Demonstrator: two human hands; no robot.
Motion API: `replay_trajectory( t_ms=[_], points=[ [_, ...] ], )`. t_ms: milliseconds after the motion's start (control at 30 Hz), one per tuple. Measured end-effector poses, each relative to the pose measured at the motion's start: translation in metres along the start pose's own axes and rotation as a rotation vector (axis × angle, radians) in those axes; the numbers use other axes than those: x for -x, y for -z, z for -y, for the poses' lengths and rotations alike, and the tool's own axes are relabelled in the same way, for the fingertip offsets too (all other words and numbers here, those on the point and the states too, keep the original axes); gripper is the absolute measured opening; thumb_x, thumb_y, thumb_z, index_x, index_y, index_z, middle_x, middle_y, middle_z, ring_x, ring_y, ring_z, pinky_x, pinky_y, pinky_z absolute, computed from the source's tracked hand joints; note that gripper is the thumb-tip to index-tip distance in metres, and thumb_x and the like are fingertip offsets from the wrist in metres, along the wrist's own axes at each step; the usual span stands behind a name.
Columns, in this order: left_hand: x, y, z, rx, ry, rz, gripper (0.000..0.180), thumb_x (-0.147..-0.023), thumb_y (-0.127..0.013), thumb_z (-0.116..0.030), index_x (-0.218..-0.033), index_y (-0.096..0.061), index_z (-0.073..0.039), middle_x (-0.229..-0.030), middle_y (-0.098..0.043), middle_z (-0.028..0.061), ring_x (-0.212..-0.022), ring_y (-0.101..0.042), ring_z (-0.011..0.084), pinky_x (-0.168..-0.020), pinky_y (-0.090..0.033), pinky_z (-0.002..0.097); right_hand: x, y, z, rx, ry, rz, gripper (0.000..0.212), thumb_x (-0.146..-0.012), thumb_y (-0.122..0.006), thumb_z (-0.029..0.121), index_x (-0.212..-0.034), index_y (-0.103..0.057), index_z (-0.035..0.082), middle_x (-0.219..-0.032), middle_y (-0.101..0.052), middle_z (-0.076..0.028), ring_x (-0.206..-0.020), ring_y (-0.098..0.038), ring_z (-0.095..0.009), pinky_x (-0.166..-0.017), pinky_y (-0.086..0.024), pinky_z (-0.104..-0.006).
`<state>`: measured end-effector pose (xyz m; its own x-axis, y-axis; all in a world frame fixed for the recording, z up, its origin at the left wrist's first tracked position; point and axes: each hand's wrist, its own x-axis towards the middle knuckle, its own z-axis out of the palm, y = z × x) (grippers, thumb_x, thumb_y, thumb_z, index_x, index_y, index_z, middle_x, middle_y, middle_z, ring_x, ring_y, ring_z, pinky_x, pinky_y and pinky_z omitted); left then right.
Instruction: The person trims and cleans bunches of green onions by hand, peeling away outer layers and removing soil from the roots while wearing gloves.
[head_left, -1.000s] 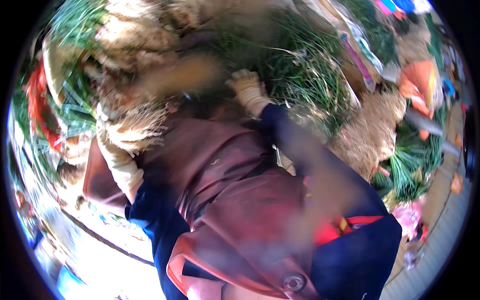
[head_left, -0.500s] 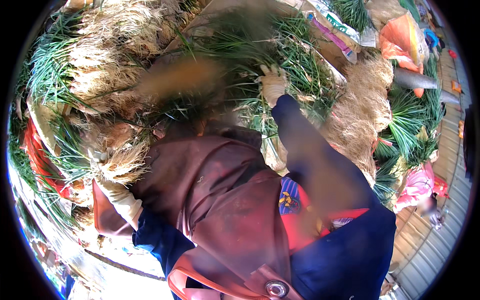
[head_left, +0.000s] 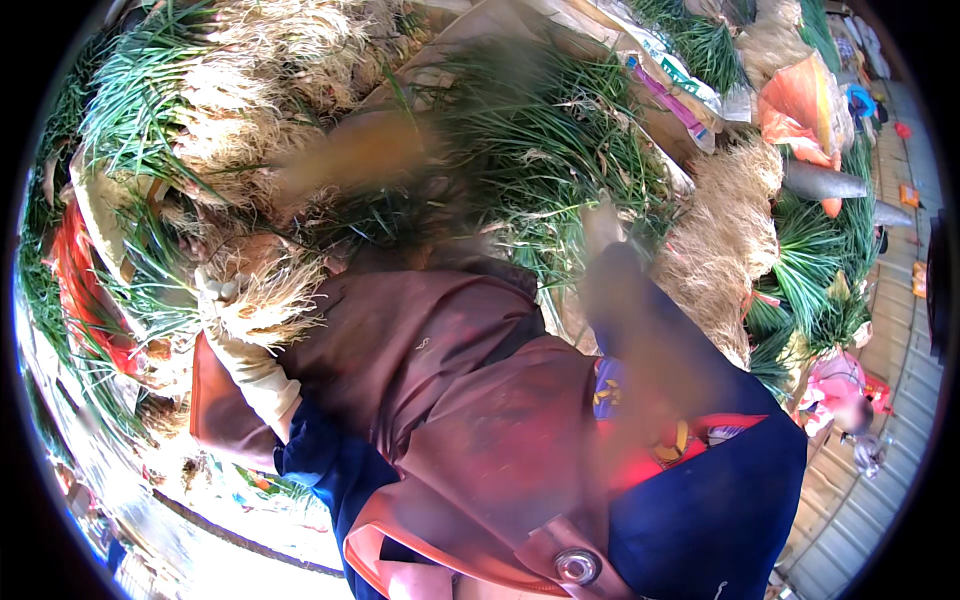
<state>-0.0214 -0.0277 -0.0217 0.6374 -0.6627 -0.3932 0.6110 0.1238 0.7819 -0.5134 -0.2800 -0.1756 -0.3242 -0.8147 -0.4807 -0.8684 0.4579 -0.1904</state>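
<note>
Taking the clock from the picture's centre, we see our gloved left hand (head_left: 215,288) at nine o'clock, fingers closed round a bundle (head_left: 272,308) of long-leaved plants. The grip sits between the green leaves, which trail outward, and the pale roots, which fan toward our lap; we judge that holding it there keeps the strands together while leaving the root ends free. Our right hand (head_left: 602,228), toward two o'clock, is a blur at the lower edge of a heap of green leaves (head_left: 570,140) lying at one, and we cannot tell whether it grasps anything. The brown apron (head_left: 480,440) covers our lap, probably to keep dirt off the dark blue garment (head_left: 705,510). At between ten and eleven, a stack of rooted plants (head_left: 270,90) lies with roots massed alongside roots, perhaps so that the leaves tangle less.
</note>
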Motion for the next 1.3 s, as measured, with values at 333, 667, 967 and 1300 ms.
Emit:
replay_trajectory(
  t_ms=[333,667,967,1300],
  points=[
    [-0.011,-0.030,0.012,0.059,0.056,0.073,0.024,-0.090,-0.051,-0.015,-0.111,-0.053,-0.003,-0.097,-0.059,0.0065,-0.077,-0.057,0.0133,-0.069,-0.051,0.0245,0.050,0.057,0.136,0.446,0.778,-0.022,0.042,-0.082,-0.056,0.043,-0.110,-0.061,0.011,-0.104,-0.063,-0.011,-0.094,-0.061,-0.027,-0.081,-0.047,-0.0370],
    [0.008,-0.061,-0.005,0.873,0.120,0.174,0.022,-0.090,-0.051,-0.013,-0.109,-0.055,-0.003,-0.098,-0.060,0.0072,-0.074,-0.059,0.0130,-0.066,-0.052,0.0233,0.327,-0.007,0.340,-0.677,1.851,0.198,0.054,-0.078,-0.063,0.024,-0.126,-0.044,0.009,-0.127,-0.046,-0.013,-0.117,-0.043,-0.031,-0.097,-0.035,-0.0398],
    [0.049,-0.041,-0.123,0.335,-0.267,-0.060,0.039,-0.084,-0.060,-0.014,-0.119,-0.050,0.000,-0.093,-0.062,0.0068,-0.080,-0.061,0.0154,-0.076,-0.053,0.0306,0.350,-0.025,0.409,-0.607,1.392,0.803,0.026,-0.089,-0.054,0.020,-0.108,-0.056,0.002,-0.104,-0.060,-0.012,-0.094,-0.059,-0.019,-0.084,-0.047,-0.0299],
    [-0.029,-0.007,-0.064,0.468,0.010,-0.165,0.025,-0.084,-0.062,-0.018,-0.106,-0.060,-0.006,-0.072,-0.060,-0.0006,-0.054,-0.051,0.0050,-0.040,-0.036,0.0149,0.297,-0.111,0.517,0.827,1.518,-0.346,0.060,-0.079,-0.055,0.054,-0.111,-0.053,0.004,-0.104,-0.058,-0.013,-0.087,-0.061,-0.025,-0.071,-0.051,-0.0399]
  ],
)
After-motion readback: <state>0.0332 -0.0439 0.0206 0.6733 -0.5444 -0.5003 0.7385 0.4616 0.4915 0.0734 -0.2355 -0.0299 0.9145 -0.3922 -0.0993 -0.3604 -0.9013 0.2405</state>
